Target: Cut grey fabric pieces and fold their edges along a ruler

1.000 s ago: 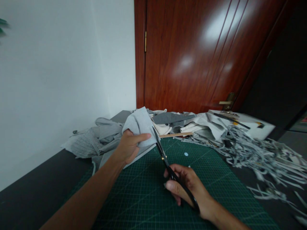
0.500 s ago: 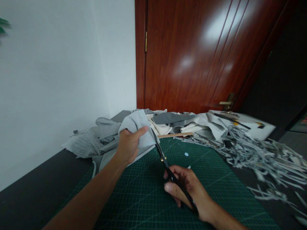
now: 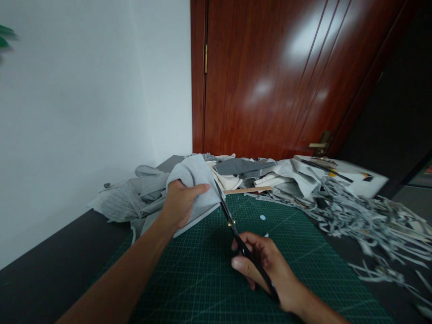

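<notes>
My left hand [image 3: 178,204] is closed on a piece of light grey fabric [image 3: 197,170], thumb on top, holding it up above the mat. Black-handled scissors [image 3: 241,243] are gripped in my right hand [image 3: 266,265], pointing up and away from me. Their blades lie along the fabric's right edge, close together; I cannot tell whether cloth is between them. Under both hands lies a green cutting mat [image 3: 189,279] with a fine grid. More grey cloth [image 3: 148,222] lies on the mat's left edge below my left hand.
A heap of grey fabric [image 3: 124,198] lies at left by the wall. Cream and grey pieces [image 3: 283,175] are piled along the back, before a wooden strip [image 3: 249,191]. Thin cut strips [image 3: 364,220] spread at right beside a white box [image 3: 374,182]. A small white disc [image 3: 262,217] rests on the mat.
My left hand and the fabric have shifted very slightly, the thumb a little to the right. The scissors' blades have moved a touch to the right; my right hand is nearly still.
</notes>
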`<state>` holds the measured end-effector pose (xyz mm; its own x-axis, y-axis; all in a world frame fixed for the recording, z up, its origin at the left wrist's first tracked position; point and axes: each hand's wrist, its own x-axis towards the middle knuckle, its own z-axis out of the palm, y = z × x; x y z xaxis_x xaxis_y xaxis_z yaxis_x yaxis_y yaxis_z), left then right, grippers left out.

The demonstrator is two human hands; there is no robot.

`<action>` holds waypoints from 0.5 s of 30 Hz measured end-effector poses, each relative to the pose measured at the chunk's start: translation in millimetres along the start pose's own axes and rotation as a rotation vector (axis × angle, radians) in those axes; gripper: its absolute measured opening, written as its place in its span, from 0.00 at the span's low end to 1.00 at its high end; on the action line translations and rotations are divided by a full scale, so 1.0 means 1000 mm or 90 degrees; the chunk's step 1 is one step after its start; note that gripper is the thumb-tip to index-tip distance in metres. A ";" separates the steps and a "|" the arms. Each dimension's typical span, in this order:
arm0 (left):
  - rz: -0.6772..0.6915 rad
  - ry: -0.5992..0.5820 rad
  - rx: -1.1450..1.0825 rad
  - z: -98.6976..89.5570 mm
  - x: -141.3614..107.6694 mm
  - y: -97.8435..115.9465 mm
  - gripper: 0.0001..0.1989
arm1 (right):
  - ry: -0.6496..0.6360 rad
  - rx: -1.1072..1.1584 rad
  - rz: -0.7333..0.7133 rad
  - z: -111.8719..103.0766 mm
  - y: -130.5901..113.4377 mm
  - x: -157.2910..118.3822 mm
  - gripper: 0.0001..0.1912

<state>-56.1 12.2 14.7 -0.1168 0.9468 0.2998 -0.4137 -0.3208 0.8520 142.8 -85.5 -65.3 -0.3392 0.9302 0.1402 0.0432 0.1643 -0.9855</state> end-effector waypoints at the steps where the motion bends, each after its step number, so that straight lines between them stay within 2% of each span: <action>1: -0.001 -0.005 -0.004 0.001 -0.001 0.001 0.34 | 0.001 0.000 0.000 0.000 0.001 0.000 0.26; 8: 0.003 -0.033 -0.049 0.003 -0.002 0.005 0.36 | 0.008 0.005 -0.004 0.000 0.003 0.000 0.25; 15: -0.008 -0.005 -0.077 0.005 -0.003 0.004 0.39 | 0.012 0.006 0.017 -0.001 0.002 0.000 0.25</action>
<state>-53.0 8.4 19.2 -0.1049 0.9502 0.2934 -0.5205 -0.3039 0.7980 143.8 -84.4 -67.2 -0.3209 0.9401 0.1149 0.0436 0.1358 -0.9898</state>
